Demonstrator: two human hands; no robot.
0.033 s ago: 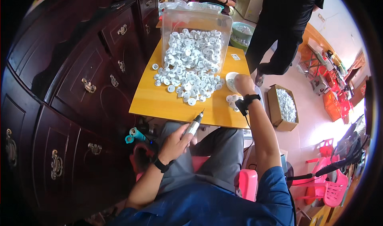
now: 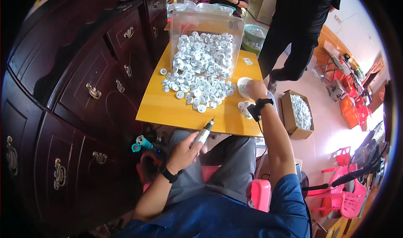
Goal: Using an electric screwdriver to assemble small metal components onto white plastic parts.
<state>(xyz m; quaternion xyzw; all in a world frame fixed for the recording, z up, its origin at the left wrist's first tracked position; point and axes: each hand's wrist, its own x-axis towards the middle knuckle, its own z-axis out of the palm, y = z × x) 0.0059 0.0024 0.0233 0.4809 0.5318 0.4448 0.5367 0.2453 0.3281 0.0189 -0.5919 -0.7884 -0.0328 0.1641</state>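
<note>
A slim silver rotary hand tool (image 2: pixel 204 133) is held in the left hand (image 2: pixel 183 153), the grip closed round its barrel like a pen, with the dark tip pointed up and forward so that it ends just at the near edge of the yellow wooden worktop (image 2: pixel 168 108). The left hand itself is kept below that edge, above the lap, and a dark band is worn on its wrist. The right hand (image 2: pixel 255 89) is stretched out to the far right part of the worktop, where its fingers are curled down against a small white bowl (image 2: pixel 242 86); whether anything is pinched inside that grip cannot be told. A black watch is worn on the right wrist, and a few white round parts (image 2: pixel 243 108) lie just beside it. A large heap of white ring-shaped parts (image 2: pixel 199 76) is spread between the two hands and spills from a clear plastic bin (image 2: pixel 205 24) lying at the back. Beside the worktop, a cardboard box (image 2: pixel 297 112) of white pieces is set on the floor.
</note>
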